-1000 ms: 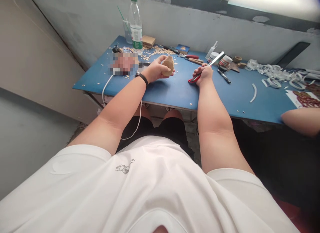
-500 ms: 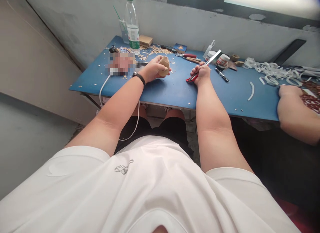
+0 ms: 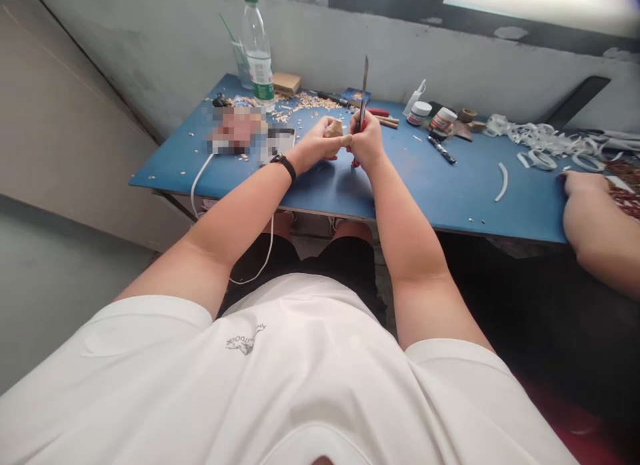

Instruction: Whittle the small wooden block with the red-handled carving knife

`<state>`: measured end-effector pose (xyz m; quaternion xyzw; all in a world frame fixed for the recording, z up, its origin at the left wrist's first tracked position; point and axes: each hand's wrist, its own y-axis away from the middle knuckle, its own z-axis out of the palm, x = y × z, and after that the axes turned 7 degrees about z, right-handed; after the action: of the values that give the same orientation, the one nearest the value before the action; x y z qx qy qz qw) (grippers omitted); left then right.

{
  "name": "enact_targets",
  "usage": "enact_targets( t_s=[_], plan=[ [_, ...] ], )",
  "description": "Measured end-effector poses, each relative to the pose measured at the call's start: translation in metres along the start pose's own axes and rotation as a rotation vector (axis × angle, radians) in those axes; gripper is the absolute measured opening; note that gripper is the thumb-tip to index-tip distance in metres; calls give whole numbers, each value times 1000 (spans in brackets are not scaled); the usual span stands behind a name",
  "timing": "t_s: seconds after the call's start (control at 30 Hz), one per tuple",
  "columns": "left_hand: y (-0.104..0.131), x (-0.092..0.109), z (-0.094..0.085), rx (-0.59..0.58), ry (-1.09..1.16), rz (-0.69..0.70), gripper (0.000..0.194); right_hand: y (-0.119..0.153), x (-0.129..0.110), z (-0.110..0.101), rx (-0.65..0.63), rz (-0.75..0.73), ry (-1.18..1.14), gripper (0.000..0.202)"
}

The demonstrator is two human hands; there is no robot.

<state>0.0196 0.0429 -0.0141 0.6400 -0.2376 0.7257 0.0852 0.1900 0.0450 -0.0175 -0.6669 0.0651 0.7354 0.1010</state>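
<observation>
My left hand [image 3: 316, 145] is wrapped round a small light-brown carved piece of wood [image 3: 334, 128], held above the front part of the blue table. Its thumb reaches across toward my other hand. Right beside it, my right hand [image 3: 367, 140] grips the red and black handle of a knife [image 3: 365, 85]. The long metal blade stands almost upright, pointing up and away from me. Both hands meet at the wood's right side; fingers hide where the knife and wood come together.
Wood chips [image 3: 313, 104] lie scattered near a plastic bottle [image 3: 261, 75] and a wooden block [image 3: 287, 83]. Farther right are small jars [image 3: 419, 113], a black pen-like tool [image 3: 442, 150] and curled white strips [image 3: 530, 142]. Another person's arm [image 3: 600, 218] rests at the table's right edge.
My right hand has moved left with the knife, up to the wood in my left hand. The blade has swung from leaning right to nearly upright. The wood has turned.
</observation>
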Motion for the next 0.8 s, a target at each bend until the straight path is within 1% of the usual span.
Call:
enact_targets(
  t_s=[0.1,0.2,0.3,0.37,0.47,0.53,0.67,0.8],
  plan=[
    [0,2,1,25,-11,-34,54,9,-5,3,10,-43,55,66],
    [-3,-3,-2,28,-17,-42,55,14,-8,5,-2,-31,61,65],
    [-6,-10,-9,-12,-19,-24,56,18,-7,7,-27,-22,71,66],
    [-6,-13,-13,-48,-17,-14,59,20,-6,7,-68,-26,99,67],
    [-4,-12,-15,-69,0,-14,63,22,-5,7,-112,-20,120,69],
    [-2,-10,-14,-63,11,-22,63,24,-6,6,-108,-2,105,71],
    [0,-7,-13,-68,13,-36,56,22,-4,4,-116,-7,116,71],
    [-2,-13,-15,-114,14,-12,50,10,6,-1,-203,-78,190,72]
  ],
)
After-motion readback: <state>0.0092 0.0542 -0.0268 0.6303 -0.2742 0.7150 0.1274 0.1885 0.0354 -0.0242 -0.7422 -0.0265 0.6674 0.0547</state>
